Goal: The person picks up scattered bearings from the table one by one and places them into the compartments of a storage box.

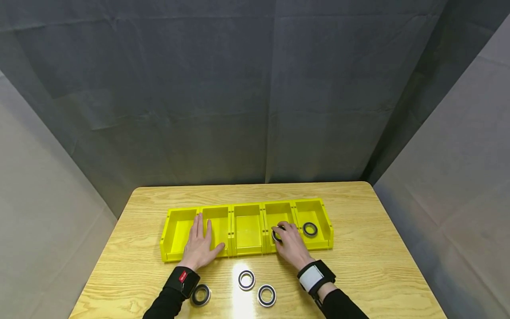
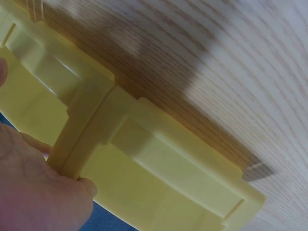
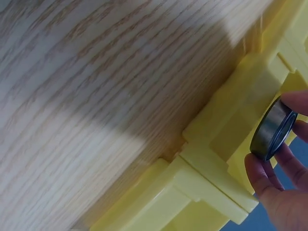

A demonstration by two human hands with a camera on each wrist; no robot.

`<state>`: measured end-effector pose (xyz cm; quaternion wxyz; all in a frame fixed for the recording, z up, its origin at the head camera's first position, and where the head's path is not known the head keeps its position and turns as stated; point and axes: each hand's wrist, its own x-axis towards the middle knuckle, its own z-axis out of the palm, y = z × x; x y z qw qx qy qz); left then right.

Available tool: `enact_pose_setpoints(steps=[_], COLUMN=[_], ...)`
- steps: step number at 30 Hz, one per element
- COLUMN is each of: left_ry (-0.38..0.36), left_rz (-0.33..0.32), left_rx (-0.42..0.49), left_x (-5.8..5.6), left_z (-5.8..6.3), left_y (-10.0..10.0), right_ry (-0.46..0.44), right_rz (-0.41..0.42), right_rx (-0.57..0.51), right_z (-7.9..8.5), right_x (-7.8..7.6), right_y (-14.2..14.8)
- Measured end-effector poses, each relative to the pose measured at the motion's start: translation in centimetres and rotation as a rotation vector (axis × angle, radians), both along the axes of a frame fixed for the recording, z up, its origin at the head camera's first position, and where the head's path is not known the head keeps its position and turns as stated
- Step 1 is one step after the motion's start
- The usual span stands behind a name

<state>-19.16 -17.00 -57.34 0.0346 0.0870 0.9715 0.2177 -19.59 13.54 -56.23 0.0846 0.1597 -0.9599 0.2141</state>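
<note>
My right hand (image 1: pixel 292 247) pinches a metal ring (image 3: pixel 272 130) at the yellow bins (image 1: pixel 247 228), where my left hand (image 1: pixel 199 250) rests, fingers outstretched.

I see the right grip (image 1: pixel 294 247) holding a ring bearing (image 1: pixel 274 235) at the fourth compartment from the left in a yellow bin row (image 1: pixel 248 230) of five; another bearing (image 1: pixel 310 235) lies in the fifth. The left grip (image 1: pixel 199 249), fingers straight, reaches over the first two. On the wooden worktop (image 1: pixel 378 270) I count three more bearings (image 1: pixel 260 296), one just beside the left wristband (image 1: pixel 181 282).
</note>
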Motion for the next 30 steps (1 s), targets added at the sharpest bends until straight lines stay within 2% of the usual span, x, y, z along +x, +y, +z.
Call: enact_pose_setpoints(steps=[7,14,30], left_ry=[-0.034,-0.004,-0.018], left_rz=[0.005,0.001,0.006], left_rx=[-0.045,-0.042,-0.050], left_x=[0.0,0.0,0.1], left_z=[0.3,0.4,0.6], left_y=[0.1,0.2,0.3], right_ry=[0.001,-0.025,-0.113], right_rz=[-0.003,-0.015,-0.042], right_rx=[0.025,0.008,0.043], right_z=[-0.4,-0.4,-0.3], right_x=[-0.6,-1.3,-2.9], right_y=[-0.4,-0.5,-1.2])
